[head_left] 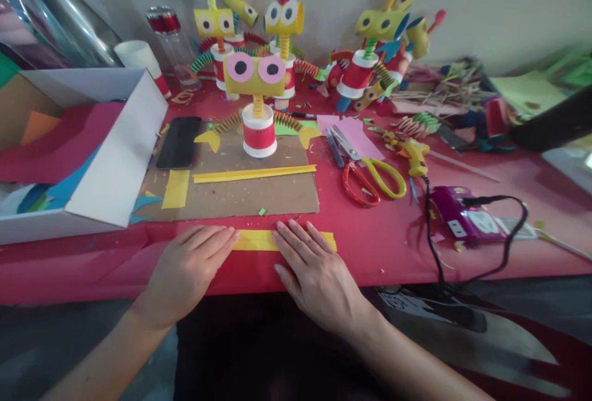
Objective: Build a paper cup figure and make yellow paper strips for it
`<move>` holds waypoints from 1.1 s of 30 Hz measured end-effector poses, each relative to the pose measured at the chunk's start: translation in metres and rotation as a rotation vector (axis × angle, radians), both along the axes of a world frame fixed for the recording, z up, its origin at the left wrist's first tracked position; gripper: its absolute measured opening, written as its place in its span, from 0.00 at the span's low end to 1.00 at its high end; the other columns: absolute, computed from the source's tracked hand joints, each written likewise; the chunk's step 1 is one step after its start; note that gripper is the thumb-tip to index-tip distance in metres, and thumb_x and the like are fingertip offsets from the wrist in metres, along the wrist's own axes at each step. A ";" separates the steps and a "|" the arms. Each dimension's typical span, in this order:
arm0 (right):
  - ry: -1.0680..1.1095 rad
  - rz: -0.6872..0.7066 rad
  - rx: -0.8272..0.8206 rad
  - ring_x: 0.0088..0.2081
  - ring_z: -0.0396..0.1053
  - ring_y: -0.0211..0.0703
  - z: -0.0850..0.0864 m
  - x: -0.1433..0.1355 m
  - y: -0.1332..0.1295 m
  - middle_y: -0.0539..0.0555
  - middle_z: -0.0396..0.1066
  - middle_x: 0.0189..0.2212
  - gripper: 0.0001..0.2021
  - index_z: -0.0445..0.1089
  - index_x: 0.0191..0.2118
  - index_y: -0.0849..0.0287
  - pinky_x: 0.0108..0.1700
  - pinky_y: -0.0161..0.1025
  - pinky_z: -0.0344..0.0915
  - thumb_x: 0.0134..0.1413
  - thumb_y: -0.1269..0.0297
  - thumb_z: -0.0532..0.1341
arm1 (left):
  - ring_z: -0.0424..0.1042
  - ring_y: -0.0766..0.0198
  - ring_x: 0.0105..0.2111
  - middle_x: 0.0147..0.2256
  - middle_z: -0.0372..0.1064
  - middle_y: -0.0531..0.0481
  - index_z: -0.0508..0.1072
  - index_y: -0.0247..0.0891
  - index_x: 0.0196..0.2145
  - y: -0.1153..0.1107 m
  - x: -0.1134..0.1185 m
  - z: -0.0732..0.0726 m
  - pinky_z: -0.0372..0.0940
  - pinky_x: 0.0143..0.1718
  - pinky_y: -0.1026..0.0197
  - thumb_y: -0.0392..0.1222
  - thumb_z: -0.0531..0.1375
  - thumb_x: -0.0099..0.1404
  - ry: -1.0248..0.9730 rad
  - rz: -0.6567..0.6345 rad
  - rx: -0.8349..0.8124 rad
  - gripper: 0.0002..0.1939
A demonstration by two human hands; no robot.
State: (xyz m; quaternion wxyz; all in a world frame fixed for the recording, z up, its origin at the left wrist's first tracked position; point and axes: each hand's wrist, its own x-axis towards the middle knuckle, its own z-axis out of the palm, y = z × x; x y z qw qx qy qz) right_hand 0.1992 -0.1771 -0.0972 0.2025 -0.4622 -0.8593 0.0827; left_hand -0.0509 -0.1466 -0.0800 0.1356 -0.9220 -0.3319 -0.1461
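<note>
A yellow paper strip (256, 240) lies flat along the front of the red-covered table, with a crease line running lengthwise. My left hand (187, 271) rests at its left end, fingers together and laid flat on the paper. Over the right part of the strip, my right hand (319, 271) presses down with stretched, slightly spread fingers. Behind them, a narrow folded yellow strip (254, 173) lies on a brown cardboard sheet (277, 199), where a paper-cup figure (259, 136) with pink-rimmed eyes stands. A short yellow piece (176, 189) is on the cardboard's left side.
Left are a white box (111, 160) of coloured paper and a black phone (179, 142). Scissors (356, 163), a yellow glue gun (416, 157) and a purple device (462, 213) with a black cable lie right. Several paper figures (361, 74) and paper scraps are behind.
</note>
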 end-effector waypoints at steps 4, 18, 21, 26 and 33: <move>-0.013 -0.003 0.008 0.65 0.57 0.52 0.000 0.000 0.000 0.60 0.60 0.63 0.21 0.64 0.61 0.65 0.66 0.55 0.57 0.65 0.65 0.53 | 0.74 0.54 0.49 0.51 0.74 0.43 0.74 0.34 0.52 -0.006 -0.015 -0.004 0.70 0.50 0.48 0.25 0.50 0.66 -0.050 0.022 -0.029 0.21; -0.040 0.078 0.015 0.64 0.58 0.50 0.004 0.014 0.000 0.57 0.62 0.62 0.20 0.63 0.62 0.61 0.65 0.57 0.58 0.66 0.68 0.52 | 0.77 0.54 0.43 0.47 0.77 0.47 0.75 0.38 0.48 -0.049 -0.030 -0.006 0.68 0.49 0.46 0.26 0.57 0.61 -0.134 0.279 0.006 0.19; -0.030 0.122 0.036 0.64 0.58 0.51 0.004 0.022 -0.002 0.60 0.63 0.61 0.19 0.65 0.60 0.61 0.64 0.58 0.59 0.66 0.68 0.53 | 0.77 0.53 0.41 0.45 0.77 0.46 0.73 0.38 0.51 -0.060 -0.017 -0.001 0.68 0.45 0.45 0.33 0.60 0.62 -0.140 0.330 -0.007 0.19; 0.111 0.061 0.093 0.53 0.69 0.51 0.002 0.029 -0.003 0.62 0.73 0.50 0.12 0.75 0.48 0.59 0.54 0.54 0.69 0.65 0.67 0.56 | 0.74 0.48 0.41 0.44 0.76 0.43 0.73 0.39 0.51 -0.064 -0.008 0.002 0.67 0.40 0.44 0.40 0.61 0.65 -0.048 0.341 -0.017 0.17; 0.087 0.133 0.018 0.39 0.68 0.43 0.012 0.030 0.006 0.56 0.75 0.37 0.11 0.76 0.42 0.58 0.43 0.42 0.68 0.65 0.69 0.55 | 0.72 0.51 0.41 0.37 0.75 0.44 0.75 0.35 0.37 -0.035 0.010 0.003 0.69 0.46 0.48 0.37 0.60 0.65 -0.010 0.111 -0.037 0.05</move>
